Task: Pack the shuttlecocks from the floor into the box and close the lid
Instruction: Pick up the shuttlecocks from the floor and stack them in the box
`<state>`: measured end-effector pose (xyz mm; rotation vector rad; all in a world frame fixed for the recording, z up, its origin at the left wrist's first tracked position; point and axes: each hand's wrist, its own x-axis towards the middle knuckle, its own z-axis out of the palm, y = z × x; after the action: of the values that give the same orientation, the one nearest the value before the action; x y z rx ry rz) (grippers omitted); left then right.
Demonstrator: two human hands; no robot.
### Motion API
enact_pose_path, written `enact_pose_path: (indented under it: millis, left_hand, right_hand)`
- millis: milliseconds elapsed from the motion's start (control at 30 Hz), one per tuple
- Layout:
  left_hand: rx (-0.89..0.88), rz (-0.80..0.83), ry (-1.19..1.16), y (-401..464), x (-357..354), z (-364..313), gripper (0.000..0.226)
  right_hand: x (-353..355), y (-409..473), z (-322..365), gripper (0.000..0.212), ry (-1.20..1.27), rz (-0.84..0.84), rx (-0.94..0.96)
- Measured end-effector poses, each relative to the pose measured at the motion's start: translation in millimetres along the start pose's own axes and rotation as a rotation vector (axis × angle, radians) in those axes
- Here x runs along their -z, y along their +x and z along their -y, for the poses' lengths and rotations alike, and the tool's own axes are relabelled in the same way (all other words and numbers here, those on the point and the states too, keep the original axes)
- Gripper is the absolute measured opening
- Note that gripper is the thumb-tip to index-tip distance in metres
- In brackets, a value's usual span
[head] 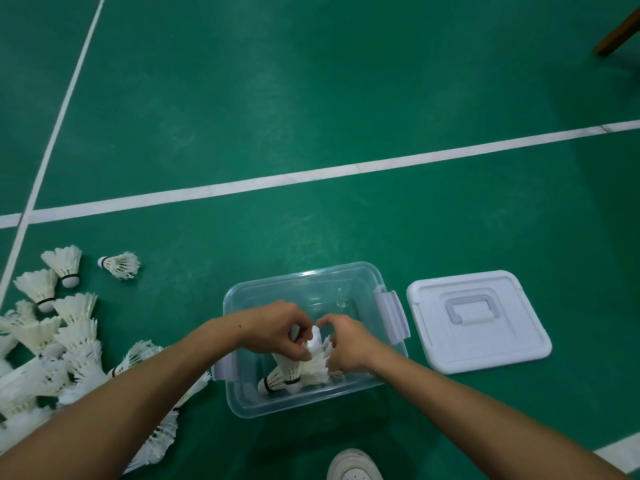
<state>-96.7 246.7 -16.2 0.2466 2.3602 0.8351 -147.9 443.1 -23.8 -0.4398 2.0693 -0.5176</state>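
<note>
A clear plastic box (263,289) stands open on the green floor, with lilac clips on its left and right sides. Both hands are over it. My left hand (277,329) and my right hand (346,342) pinch the feathers of white shuttlecocks (313,367) that lie in the box. One shuttlecock (273,381) lies there with its cork to the left. The white lid (479,320) lies flat on the floor to the right of the box. A heap of white shuttlecocks (65,344) covers the floor at the left.
White court lines (311,174) cross the green floor beyond the box. A single shuttlecock (119,265) lies apart from the heap. A white shoe (353,465) shows at the bottom edge. A brown wooden leg (620,31) stands at the top right.
</note>
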Motion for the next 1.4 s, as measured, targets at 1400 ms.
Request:
enact_pose_path:
  millis: [1400]
  left_hand:
    - [0.188,-0.392,-0.222,-5,-40,-28,0.06]
  right_hand:
    - [44,-80,-31,0.012,-0.064,-0.705,0.305]
